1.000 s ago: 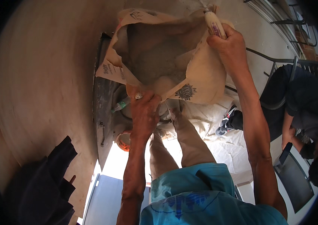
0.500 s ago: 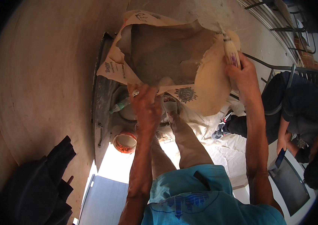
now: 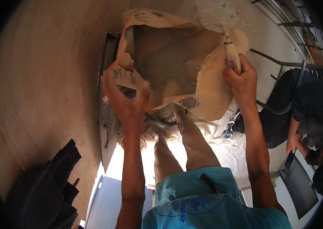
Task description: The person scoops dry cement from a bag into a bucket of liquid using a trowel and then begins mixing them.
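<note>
A torn-open brown paper sack (image 3: 216, 97) gapes in front of me, with grey powder (image 3: 169, 61) inside. My left hand (image 3: 127, 105) is at the sack's near left corner, thumb and fingers spread apart, slightly blurred. Whether it touches the paper I cannot tell. My right hand (image 3: 243, 78) is closed round the pale handle of a trowel (image 3: 233, 57) at the sack's right side. The trowel's blade, coated whitish grey, reaches beyond the sack's far right edge.
A plywood-like wall (image 3: 47, 76) runs along the left, with dark cloth (image 3: 41, 191) below. An orange-rimmed bucket (image 3: 143, 143) sits partly behind my left forearm. On the right, a person in dark clothes (image 3: 310, 103) sits on a metal chair (image 3: 283, 63), holding a phone (image 3: 290, 159).
My left hand has let go of the sack's near rim and moved left, its fingers spreading. My right hand keeps the trowel, with more of its blade now showing.
</note>
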